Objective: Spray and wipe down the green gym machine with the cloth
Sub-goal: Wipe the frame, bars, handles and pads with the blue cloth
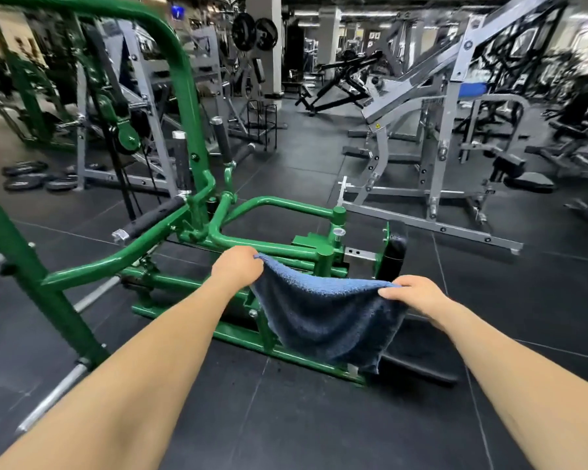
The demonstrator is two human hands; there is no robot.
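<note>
On the dark rubber floor (286,418) of a gym, bare tiles lie open in the foreground between the two forearms. At the left edge a slanted post of the green gym machine (262,245) is cut off by the frame, and loose weight plates (31,178) lie on the floor beyond it. The left hand (236,266) pinches one top corner of the blue cloth (323,320), its fingertips hidden behind the fabric. The cloth hangs spread in the air in front of the machine's low frame, covering part of it; whether it touches the metal is unclear. The right hand (418,296) pinches the opposite corner. Further right stands a grey machine (431,137), and the far right edge blurs out.
</note>
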